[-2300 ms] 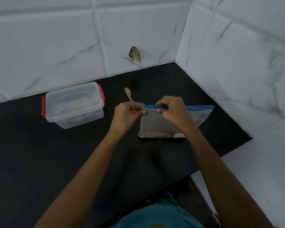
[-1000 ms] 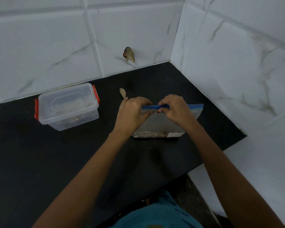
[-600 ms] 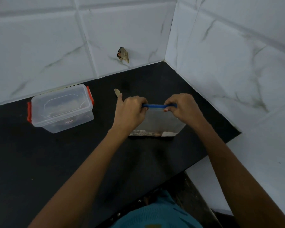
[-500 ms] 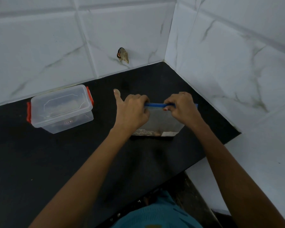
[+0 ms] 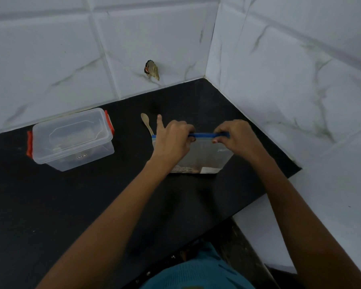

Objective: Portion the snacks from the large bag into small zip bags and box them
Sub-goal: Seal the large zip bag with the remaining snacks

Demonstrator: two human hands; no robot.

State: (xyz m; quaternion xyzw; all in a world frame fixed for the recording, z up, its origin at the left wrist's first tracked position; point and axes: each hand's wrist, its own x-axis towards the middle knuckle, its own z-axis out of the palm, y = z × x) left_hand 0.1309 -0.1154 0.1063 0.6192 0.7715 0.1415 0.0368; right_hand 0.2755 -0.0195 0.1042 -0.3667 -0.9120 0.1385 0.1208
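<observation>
Your left hand (image 5: 172,141) and right hand (image 5: 237,139) each pinch blue strip (image 5: 204,135), fingers curled; one left finger sticks out. You hold zip bag (image 5: 206,155) upright on counter (image 5: 81,205), probably so nothing spills. Spoon (image 5: 145,122) just behind, 11 o'clock. Box (image 5: 71,138), lid on, well apart, 9 o'clock. Wall (image 5: 279,101) near, 3 o'clock; room lies leftward.

A clear plastic zip bag with a blue seal strip (image 5: 204,155) stands upright right of centre, brownish snacks along its bottom. A clear rectangular plastic box with red side latches (image 5: 71,138) sits lidded at middle left.
</observation>
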